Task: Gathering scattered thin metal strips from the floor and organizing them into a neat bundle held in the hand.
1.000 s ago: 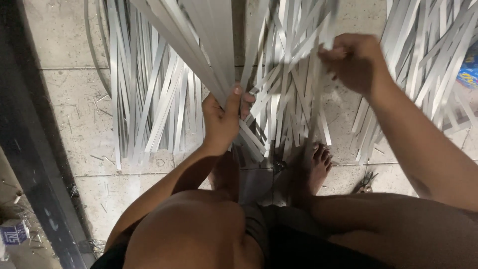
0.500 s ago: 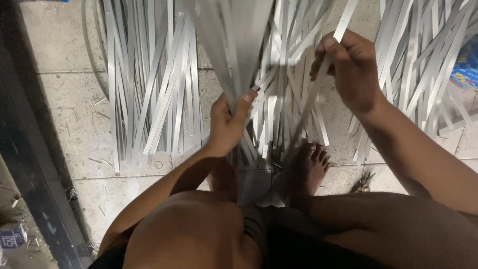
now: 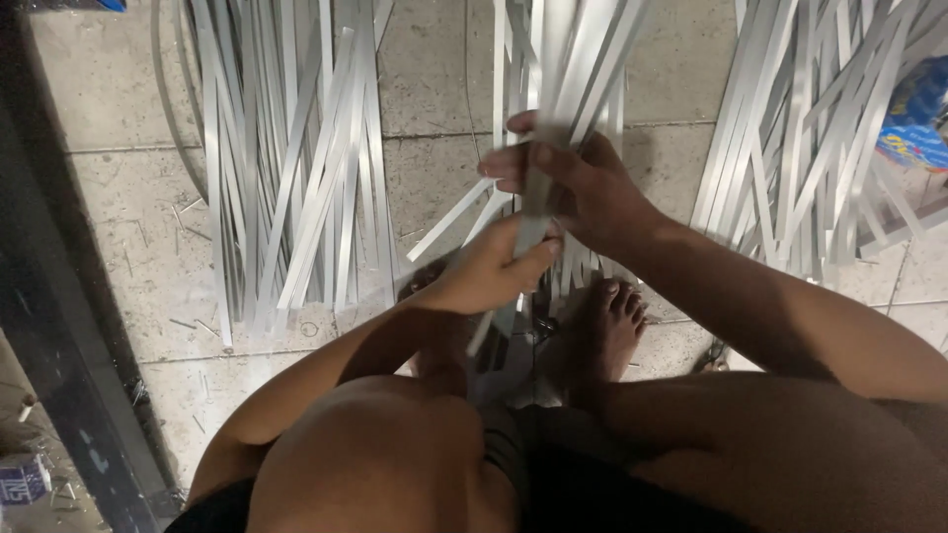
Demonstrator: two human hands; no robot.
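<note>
**Strips of thin grey material, gathered between both my hands**

Strips (image 3: 553,79) of flat, pale grey material rise in a bundle from my hands toward the top of the view, over the tiled floor (image 3: 128,197). My right hand (image 3: 583,188) is closed round the bundle from the far side, thumb across the front, fingers curled behind. My left hand (image 3: 489,271) sits just below and touches it, thumb and fingers pinching a single strip (image 3: 533,212) that runs down between my knees. My bare foot (image 3: 607,331) rests on the floor just under the hands, and the lower ends of the strips seem to be held there, though I cannot tell how.

These strips look light, narrow and springy. They bow and fan rather than fold, so I judge them stiff along their length but easy to flex sideways. Their faces look smooth, so a loose grip would probably let them slide. The edges look thin and could bite a bare finger, so I would take hold on the flat faces, close to where the bundle is already gathered, not far out where the ends splay.

More strips lie in a pile to the left (image 3: 286,178) and another pile to the right (image 3: 810,148), both well apart from my hands. A blue packet (image 3: 923,118) lies at the right edge.
</note>
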